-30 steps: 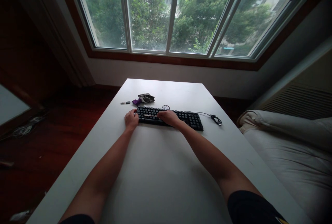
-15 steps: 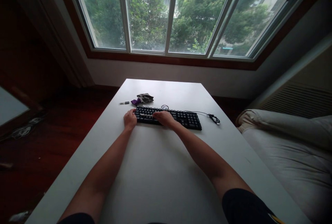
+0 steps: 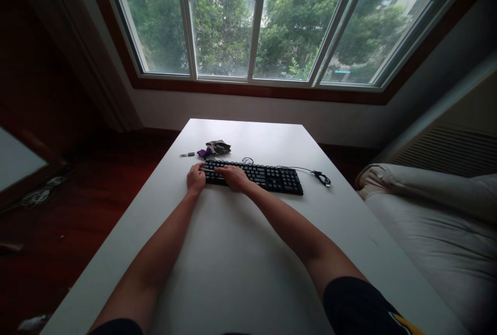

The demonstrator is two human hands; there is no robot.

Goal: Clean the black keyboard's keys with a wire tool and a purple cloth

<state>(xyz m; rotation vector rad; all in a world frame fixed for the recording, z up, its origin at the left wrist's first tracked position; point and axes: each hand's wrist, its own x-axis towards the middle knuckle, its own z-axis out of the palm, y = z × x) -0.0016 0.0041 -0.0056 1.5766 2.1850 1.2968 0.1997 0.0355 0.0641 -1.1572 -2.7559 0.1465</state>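
A black keyboard (image 3: 286,179) lies across the white table in front of me. My left hand (image 3: 196,178) is closed round its left end, with the thumb near the top edge. Over the left-hand keys, my right hand (image 3: 235,177) grips a thin, light-coloured stick-like tool (image 3: 209,170), its tip pointing left toward my left hand. Its exact kind is too small to make out. The keys under my right hand are partly hidden.
Behind the keyboard sit a crumpled grey and purple cloth or pouch (image 3: 217,147) and a small tool with a dark handle and thin metal prongs (image 3: 187,155). The keyboard's bundled cable (image 3: 322,178) lies to the right. A padded beige seat (image 3: 423,221) borders the table.
My right hand has slid left along the keyboard with the stick-like tool, bringing its tip close to my left hand. My left hand stays on the keyboard's left end.
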